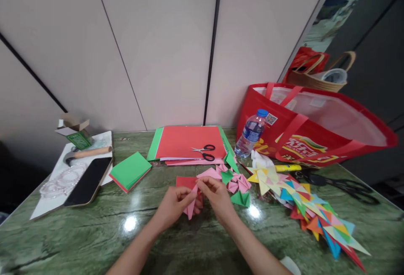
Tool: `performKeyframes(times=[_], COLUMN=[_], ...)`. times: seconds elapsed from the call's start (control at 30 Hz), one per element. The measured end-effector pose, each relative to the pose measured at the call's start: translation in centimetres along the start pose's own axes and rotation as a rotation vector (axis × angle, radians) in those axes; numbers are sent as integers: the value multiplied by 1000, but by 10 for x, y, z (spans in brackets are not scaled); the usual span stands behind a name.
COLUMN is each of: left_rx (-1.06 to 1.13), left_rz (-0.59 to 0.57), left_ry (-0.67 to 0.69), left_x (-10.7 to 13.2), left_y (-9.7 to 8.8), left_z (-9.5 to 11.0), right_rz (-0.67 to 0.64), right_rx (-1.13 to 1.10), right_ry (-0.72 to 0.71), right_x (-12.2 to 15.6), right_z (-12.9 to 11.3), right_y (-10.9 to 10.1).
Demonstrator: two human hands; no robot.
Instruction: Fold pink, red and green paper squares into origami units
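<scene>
My left hand (177, 204) pinches a narrow folded piece of pink paper (190, 210) at the near middle of the table. My right hand (214, 193) has its thumb and fingers closed on the top end of the same piece. Behind both hands lies a red paper sheet (184, 181), partly covered by them. Just to the right are several folded pink paper pieces (243, 183) and folded green paper pieces (240, 199). A flat pink fold (210, 173) rests beyond my right hand's fingers.
Small scissors (206, 152) lie on stacked red sheets (179, 140). A green paper stack (131, 169), a phone (90, 182) and an open box (77, 136) are left. Right are a water bottle (251, 136), red bag (284, 127), colourful folded-paper strip (315, 212) and large black scissors (344, 187).
</scene>
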State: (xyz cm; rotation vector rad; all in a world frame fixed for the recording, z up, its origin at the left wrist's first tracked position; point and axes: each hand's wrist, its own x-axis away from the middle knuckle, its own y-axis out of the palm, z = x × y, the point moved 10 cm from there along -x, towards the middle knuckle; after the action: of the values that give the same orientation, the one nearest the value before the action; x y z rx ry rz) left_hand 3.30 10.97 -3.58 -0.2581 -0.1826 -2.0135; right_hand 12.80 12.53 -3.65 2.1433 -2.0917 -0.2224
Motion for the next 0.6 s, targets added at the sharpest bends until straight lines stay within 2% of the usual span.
performKeyframes(times=[0.17,0.33,0.5,0.6], left_rx=[-99,-14,41,123], left_rz=[81,1,-81,-87], left_ry=[51,27,15,-10], left_x=[0,1,2,4], left_y=[-4,4,9,7], left_z=[4,3,1,1], right_rz=[-4,-23,-34,-9], right_rx=[4,-118,-33,-84], right_ry=[-30,28,-21,-21], right_x=[1,0,-1,-1], right_z=[-2,7,4,2], right_y=[2,2,0,-2])
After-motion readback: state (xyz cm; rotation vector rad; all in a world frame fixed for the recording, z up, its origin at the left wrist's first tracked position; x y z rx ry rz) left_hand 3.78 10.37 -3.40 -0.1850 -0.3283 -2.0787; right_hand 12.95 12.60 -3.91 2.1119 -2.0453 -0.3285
